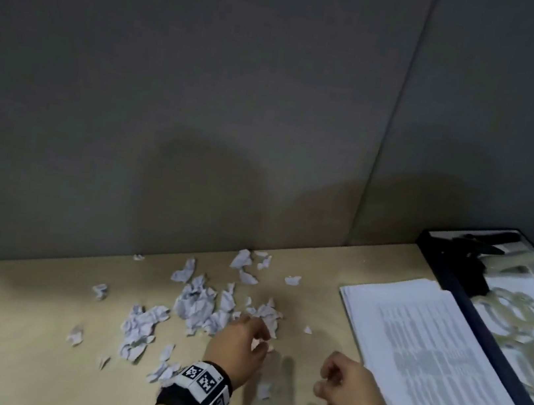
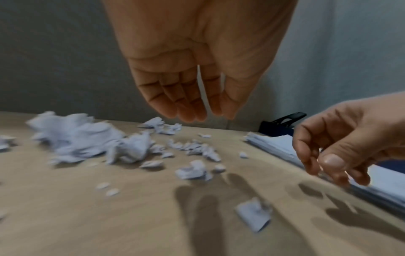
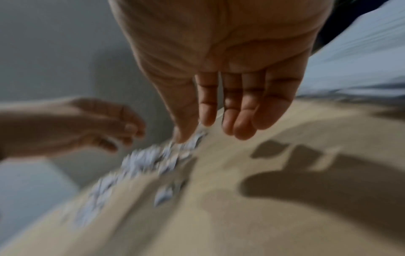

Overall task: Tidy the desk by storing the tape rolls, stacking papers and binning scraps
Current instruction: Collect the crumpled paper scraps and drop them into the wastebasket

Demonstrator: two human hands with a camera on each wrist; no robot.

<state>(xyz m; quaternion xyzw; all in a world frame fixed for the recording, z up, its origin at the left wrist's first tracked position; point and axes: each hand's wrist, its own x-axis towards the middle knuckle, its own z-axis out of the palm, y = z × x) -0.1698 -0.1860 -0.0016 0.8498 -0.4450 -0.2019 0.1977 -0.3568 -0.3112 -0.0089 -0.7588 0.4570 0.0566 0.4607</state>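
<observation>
Crowding the desk (image 1: pixel 27 357): paper scraps (image 1: pixel 194 306), stacked papers (image 1: pixel 426 358), box (image 1: pixel 454 282).

Right hand (image 3: pixel 221 72) hangs above the desk (image 3: pixel 219 216), fingers extended, empty. Left hand (image 3: pixel 87 126) hovers beside blurred paper scraps (image 3: pixel 144 161). Stacked papers (image 3: pixel 361 57) lie upper right.

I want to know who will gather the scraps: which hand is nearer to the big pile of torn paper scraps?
Left. The left hand hovers at the near right edge of the scrap pile, while the right hand hangs farther right, beside the paper stack.
</observation>
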